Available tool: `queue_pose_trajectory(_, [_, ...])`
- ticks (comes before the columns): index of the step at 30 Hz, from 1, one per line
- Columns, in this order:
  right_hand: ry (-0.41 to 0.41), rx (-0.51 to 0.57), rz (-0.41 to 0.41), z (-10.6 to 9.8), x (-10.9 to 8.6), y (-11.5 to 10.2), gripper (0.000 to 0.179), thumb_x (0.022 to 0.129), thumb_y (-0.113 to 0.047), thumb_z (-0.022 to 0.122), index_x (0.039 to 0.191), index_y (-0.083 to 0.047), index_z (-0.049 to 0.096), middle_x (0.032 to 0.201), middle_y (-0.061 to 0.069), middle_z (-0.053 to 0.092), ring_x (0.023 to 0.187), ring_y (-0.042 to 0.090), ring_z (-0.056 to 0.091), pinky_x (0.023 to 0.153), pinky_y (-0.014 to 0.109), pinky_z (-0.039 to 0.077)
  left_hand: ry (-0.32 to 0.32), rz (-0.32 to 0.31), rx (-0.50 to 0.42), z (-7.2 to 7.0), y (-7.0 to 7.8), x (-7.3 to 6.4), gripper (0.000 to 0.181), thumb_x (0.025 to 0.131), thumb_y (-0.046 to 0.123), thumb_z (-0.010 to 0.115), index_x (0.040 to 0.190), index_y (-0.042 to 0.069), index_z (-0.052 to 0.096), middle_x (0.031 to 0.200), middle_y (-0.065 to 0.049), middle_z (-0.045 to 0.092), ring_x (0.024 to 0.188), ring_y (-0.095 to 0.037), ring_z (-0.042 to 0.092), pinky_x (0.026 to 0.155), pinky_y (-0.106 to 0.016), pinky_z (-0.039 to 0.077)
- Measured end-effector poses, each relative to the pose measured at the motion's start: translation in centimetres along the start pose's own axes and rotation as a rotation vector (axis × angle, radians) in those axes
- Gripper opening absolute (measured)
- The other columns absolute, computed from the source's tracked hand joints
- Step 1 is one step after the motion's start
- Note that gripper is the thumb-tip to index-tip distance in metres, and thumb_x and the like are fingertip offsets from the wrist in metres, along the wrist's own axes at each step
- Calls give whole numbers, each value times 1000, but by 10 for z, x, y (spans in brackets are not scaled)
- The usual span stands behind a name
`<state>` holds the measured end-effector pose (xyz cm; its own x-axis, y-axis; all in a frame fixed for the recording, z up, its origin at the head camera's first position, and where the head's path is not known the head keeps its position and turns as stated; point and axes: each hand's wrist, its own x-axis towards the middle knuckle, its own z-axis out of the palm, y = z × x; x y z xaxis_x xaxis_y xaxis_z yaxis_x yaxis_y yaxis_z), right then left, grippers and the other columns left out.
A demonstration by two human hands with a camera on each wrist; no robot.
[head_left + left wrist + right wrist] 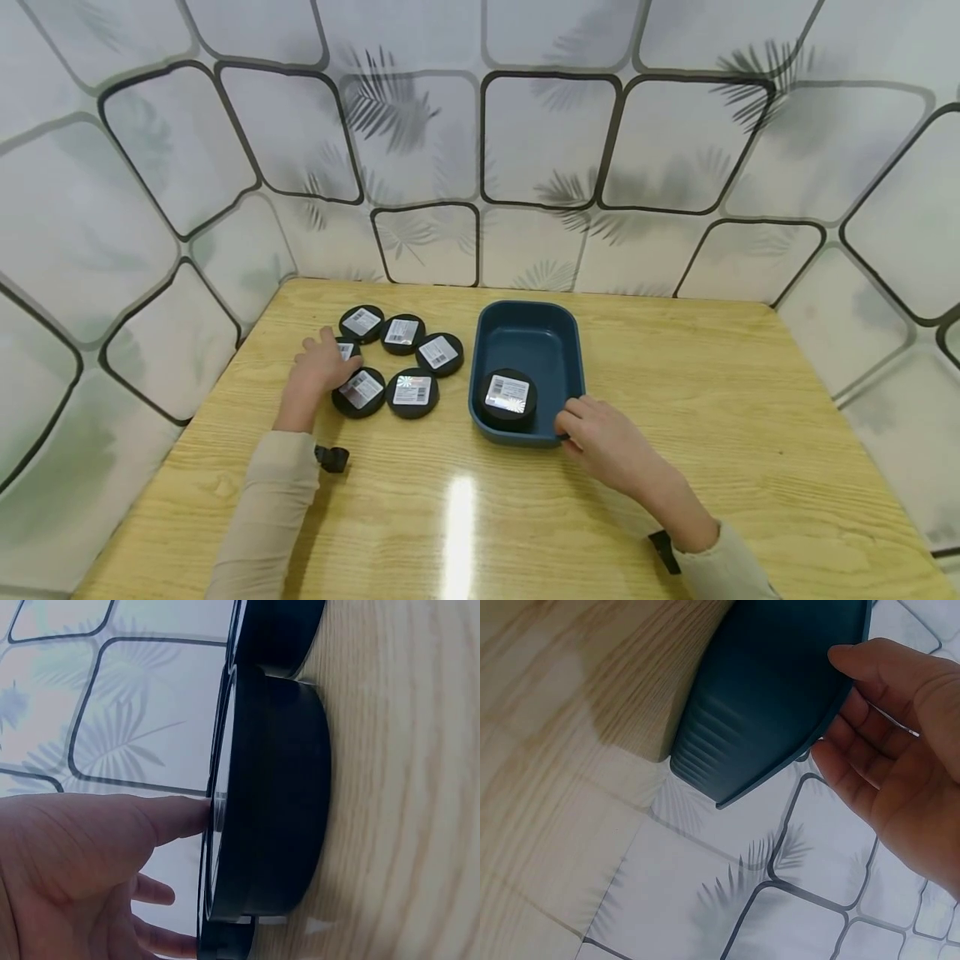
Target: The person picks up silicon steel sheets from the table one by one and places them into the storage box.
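Note:
My left hand [318,363] is over the leftmost black round tin [345,350] and partly hides it. In the left wrist view its thumb reaches the top edge of a nearer black tin [274,795], while its other fingers lie toward a tin behind. At the right, my right hand [603,442] pinches the near right corner of a dark blue plastic bin [486,333], its thumb and fingers at the rim [806,746]. Inside that bin, at its near left, lies one black tin [508,398] with a white label facing up.
Several more labelled black tins, such as the near one [412,393], lie close together left of the bin. They sit on a wood-grain table [675,358]. A patterned pale backdrop [427,167] rises along its back and sides.

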<state>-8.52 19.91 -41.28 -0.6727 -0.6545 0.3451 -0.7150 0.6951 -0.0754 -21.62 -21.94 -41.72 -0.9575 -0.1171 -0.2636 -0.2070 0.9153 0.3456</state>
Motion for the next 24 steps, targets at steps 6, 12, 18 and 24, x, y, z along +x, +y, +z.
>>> queue_pose_trajectory(6, [-13, 2, 14, -1, -1, 0, 23, 76, -3, 82, 82, -14, 63, 81, -3, 55, 74, 12, 50, 66, 27, 47, 2, -56, 0, 2, 5, 4, 87, 97, 38, 55, 151, -11, 6, 140, -48, 22, 125, -63, 35, 102, -65, 36])
queue_pose_trajectory(12, [-22, -11, 12, 0, 0, -1, 23, 76, -6, 83, 83, -15, 63, 81, -4, 55, 74, 13, 50, 67, 28, 47, 34, -71, -19, 4, 2, 7, 89, 95, 37, 58, 151, -10, 7, 135, -47, 30, 120, -61, 43, 98, -62, 41])
queue_pose_trajectory(18, [-18, -15, 14, 0, 0, -1, 23, 76, -5, 83, 83, -15, 63, 81, -4, 55, 74, 13, 50, 67, 27, 48, 72, -24, -25, 3, -3, 5, 89, 92, 36, 61, 149, -10, 10, 129, -46, 37, 114, -59, 48, 92, -61, 46])
queue_pose_trajectory(24, [-8, -15, 8, 0, 0, 0, 24, 74, -4, 84, 82, -14, 63, 81, -3, 56, 74, 13, 50, 67, 28, 48, 112, 29, -25, 0, -9, 6, 91, 90, 34, 63, 149, -12, 10, 128, -48, 39, 114, -62, 46, 93, -63, 44])
